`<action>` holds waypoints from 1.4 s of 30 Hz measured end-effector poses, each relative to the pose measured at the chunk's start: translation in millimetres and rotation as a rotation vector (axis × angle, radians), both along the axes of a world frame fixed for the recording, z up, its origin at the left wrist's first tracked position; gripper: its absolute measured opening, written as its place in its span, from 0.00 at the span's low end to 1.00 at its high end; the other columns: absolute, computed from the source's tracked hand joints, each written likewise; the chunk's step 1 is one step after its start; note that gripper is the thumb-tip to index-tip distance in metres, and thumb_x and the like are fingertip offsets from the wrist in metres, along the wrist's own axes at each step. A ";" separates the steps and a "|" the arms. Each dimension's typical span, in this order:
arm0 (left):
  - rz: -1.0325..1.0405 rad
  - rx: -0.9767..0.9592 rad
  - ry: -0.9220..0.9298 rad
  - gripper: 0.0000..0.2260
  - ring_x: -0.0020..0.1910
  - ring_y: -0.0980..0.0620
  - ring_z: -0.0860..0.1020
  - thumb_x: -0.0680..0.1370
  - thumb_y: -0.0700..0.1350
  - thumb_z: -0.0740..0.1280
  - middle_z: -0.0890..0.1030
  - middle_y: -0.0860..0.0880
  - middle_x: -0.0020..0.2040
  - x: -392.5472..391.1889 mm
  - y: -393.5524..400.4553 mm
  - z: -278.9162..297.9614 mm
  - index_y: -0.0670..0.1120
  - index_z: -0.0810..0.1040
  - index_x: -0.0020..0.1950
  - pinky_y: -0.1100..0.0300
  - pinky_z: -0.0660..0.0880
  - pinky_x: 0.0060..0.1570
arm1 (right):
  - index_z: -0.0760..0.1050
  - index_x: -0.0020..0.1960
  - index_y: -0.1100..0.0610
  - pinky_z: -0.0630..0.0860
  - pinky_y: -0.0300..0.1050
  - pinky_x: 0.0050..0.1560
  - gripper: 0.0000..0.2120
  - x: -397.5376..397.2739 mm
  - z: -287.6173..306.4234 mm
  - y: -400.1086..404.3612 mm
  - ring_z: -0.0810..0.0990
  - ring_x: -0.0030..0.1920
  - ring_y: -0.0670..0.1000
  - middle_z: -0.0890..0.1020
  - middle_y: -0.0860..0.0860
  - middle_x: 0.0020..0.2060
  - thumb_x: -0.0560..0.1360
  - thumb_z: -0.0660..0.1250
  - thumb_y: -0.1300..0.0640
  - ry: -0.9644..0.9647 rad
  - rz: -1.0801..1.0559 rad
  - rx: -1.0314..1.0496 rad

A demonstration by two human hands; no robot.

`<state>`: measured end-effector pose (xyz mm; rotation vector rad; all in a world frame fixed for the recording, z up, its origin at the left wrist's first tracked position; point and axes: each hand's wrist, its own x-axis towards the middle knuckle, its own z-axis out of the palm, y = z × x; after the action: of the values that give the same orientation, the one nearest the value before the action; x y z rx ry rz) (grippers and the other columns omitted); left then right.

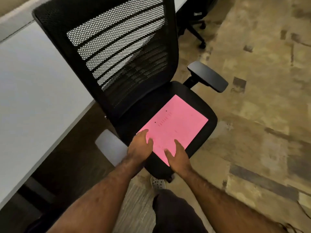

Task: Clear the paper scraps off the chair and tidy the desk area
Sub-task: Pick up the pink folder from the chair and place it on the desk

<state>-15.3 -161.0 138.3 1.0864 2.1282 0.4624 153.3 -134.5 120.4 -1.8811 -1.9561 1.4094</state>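
Head view: a pink paper sheet (175, 128) lies flat on the black seat pad of the office chair (207, 121), covering most of the pad and turned at an angle to it, with one corner toward the mesh backrest (117, 47) and the near corner projecting toward the front lip of the seat. Both hands rest on the near end of the sheet. The left hand (140, 145) lies palm-down on the near-left corner with fingers loosely curved and close together; whether any fingertip has got under the edge cannot be told. The right hand (179, 158) lies on the near edge with its fingers (178, 144) straight and slightly spread, pressing flat on the paper and pinching nothing. Relative to the chair, a white desk (33, 81) runs along its left side, one armrest (208, 76) projects beyond the seat's far-right side, and patterned carpet (260, 98) lies to the right. Handling assessment: the sheet is very light, thin and limp; it will likely sag if lifted by one corner, crease under a hard grip, and slide easily on the seat fabric. Recommended hold: slide it toward the front lip until an edge overhangs, then pinch that edge between thumb and fingers, supporting the opposite edge with the other hand.
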 end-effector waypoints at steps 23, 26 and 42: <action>0.101 -0.416 0.012 0.25 0.56 0.42 0.75 0.76 0.44 0.63 0.68 0.41 0.66 -32.2 106.4 -118.2 0.48 0.65 0.73 0.53 0.76 0.46 | 0.66 0.67 0.62 0.78 0.36 0.38 0.21 35.0 -105.6 88.5 0.79 0.47 0.52 0.79 0.58 0.56 0.75 0.64 0.68 0.056 -0.688 -0.466; 0.179 -0.345 -0.068 0.18 0.52 0.44 0.77 0.76 0.42 0.62 0.73 0.42 0.61 -29.5 102.7 -99.3 0.45 0.71 0.66 0.52 0.78 0.46 | 0.67 0.66 0.62 0.80 0.43 0.40 0.21 37.3 -90.6 92.0 0.80 0.48 0.57 0.79 0.60 0.55 0.74 0.59 0.71 0.058 -0.710 -0.424; 0.431 0.052 -0.314 0.21 0.43 0.54 0.79 0.77 0.37 0.55 0.79 0.52 0.48 6.8 3.3 38.0 0.53 0.67 0.67 0.65 0.75 0.33 | 0.66 0.66 0.53 0.72 0.41 0.34 0.20 41.1 39.6 68.4 0.79 0.44 0.50 0.79 0.48 0.45 0.76 0.61 0.64 0.301 -0.556 -0.107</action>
<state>-8.5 -157.7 176.3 0.5294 2.0664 0.8337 194.4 -66.2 160.0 -1.9060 -1.1236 1.5156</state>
